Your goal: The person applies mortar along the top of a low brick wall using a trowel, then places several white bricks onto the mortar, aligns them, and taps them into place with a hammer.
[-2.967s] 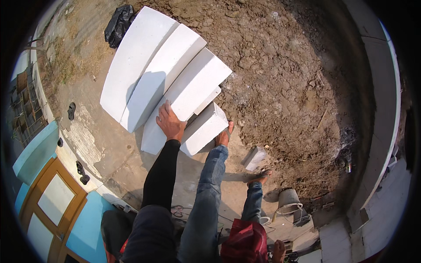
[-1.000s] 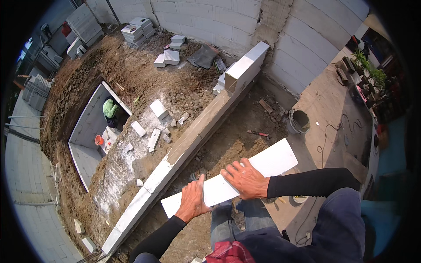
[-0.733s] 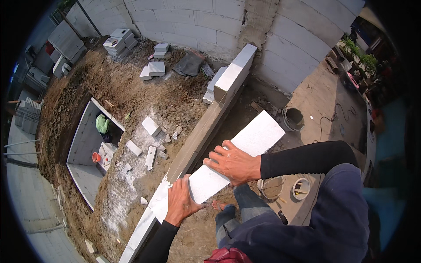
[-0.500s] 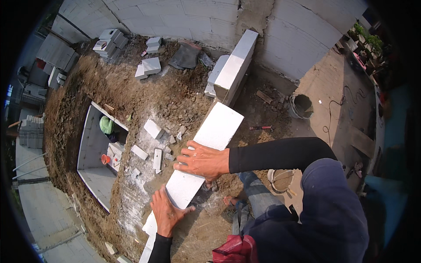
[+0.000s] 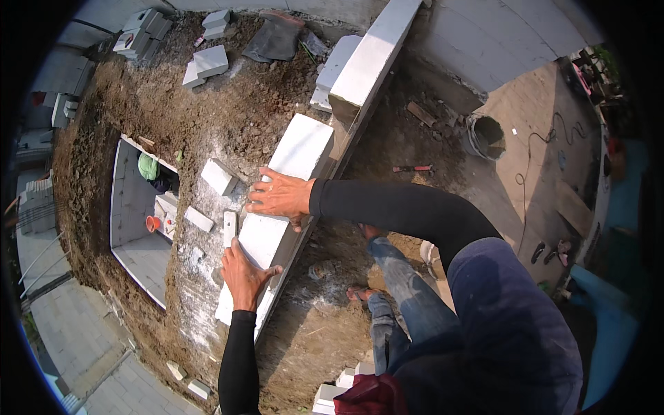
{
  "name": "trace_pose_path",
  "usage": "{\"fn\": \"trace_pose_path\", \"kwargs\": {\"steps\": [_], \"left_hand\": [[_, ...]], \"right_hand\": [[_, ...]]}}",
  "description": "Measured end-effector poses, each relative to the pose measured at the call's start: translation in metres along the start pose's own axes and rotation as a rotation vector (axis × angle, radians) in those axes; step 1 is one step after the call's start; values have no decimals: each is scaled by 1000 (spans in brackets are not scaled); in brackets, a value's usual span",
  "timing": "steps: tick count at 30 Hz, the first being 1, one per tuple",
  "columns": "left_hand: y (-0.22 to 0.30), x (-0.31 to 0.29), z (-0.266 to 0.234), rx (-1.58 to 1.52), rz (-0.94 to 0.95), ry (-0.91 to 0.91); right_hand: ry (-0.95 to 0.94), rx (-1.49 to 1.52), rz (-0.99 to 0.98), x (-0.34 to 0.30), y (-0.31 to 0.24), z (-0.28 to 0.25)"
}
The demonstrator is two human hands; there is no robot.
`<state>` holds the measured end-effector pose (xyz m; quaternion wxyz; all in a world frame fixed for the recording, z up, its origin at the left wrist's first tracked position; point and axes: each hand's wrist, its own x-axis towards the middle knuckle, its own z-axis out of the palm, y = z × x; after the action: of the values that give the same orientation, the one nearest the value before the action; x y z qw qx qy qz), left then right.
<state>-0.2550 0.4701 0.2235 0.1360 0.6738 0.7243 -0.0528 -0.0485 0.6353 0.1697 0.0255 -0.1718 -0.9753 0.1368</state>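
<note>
Both hands flat and spread on a long white block [image 5: 287, 181] lying along the low wall line beside the trench, left hand [image 5: 243, 275] at its near end, right hand [image 5: 280, 197] across the middle, block seemingly resting, not lifted; bucket [image 5: 486, 135] well apart.

block [image 5: 287, 183]: plain white, dusty
sleeves [image 5: 387, 207]: black
trousers [image 5: 404, 294]: faded blue denim
soil [image 5: 228, 104]: reddish brown, flecked with white rubble
bucket [image 5: 484, 135]: grey
small cup [image 5: 153, 223]: orange
cloth in the pit [image 5: 148, 166]: pale green
hammer [image 5: 413, 169]: red handle with black grip
</note>
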Motion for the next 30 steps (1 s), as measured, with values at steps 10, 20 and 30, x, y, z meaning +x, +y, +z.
{"fn": "trace_pose_path", "kwargs": {"steps": [10,20,30], "left_hand": [[42,54,59,-39,-28,7],[67,69,84,-1,-25,21],[75,75,92,-39,-28,-16]], "right_hand": [[-56,-23,17,-25,66,37],[-10,-128,65,-49,85,53],[-13,-141,73,-54,89,59]]}}
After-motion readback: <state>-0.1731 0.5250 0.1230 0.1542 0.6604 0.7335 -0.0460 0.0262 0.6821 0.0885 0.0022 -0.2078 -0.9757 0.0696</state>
